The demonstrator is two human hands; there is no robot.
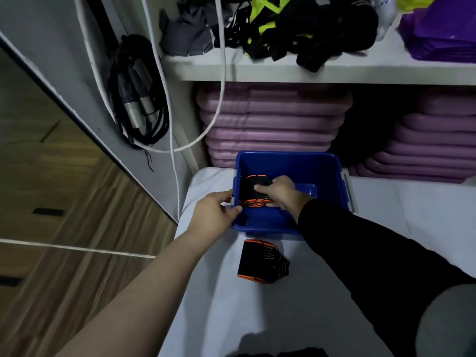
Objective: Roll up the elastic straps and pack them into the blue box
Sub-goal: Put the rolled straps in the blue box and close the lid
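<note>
Head view is centred on a blue box (pixel 327 173), which is set on a white-covered surface (pixel 206 305) in the middle of the frame. A rolled black strap with orange edging (pixel 255 191) is held inside the box, against its left wall, by the right hand (pixel 279 193); the fingers are closed around the roll from the right, with the thumb laid over its top. The box's left rim is gripped by the left hand (pixel 213 215), whose fingers are curled over the edge near the lower left corner. A second rolled strap (pixel 260 261), also black with orange trim, is seen lying on the white surface just below the box, apart from both hands. The right arm is covered by a black sleeve (pixel 373 253), while the left forearm is bare. Behind the box, toward the upper centre, stacked purple mats (pixel 270 119) are stored under a white shelf (pixel 283 70). Dark straps and a yellow-green item are piled on that shelf. At the upper left, black cables (pixel 139 99) are hung against a grey wall.
</note>
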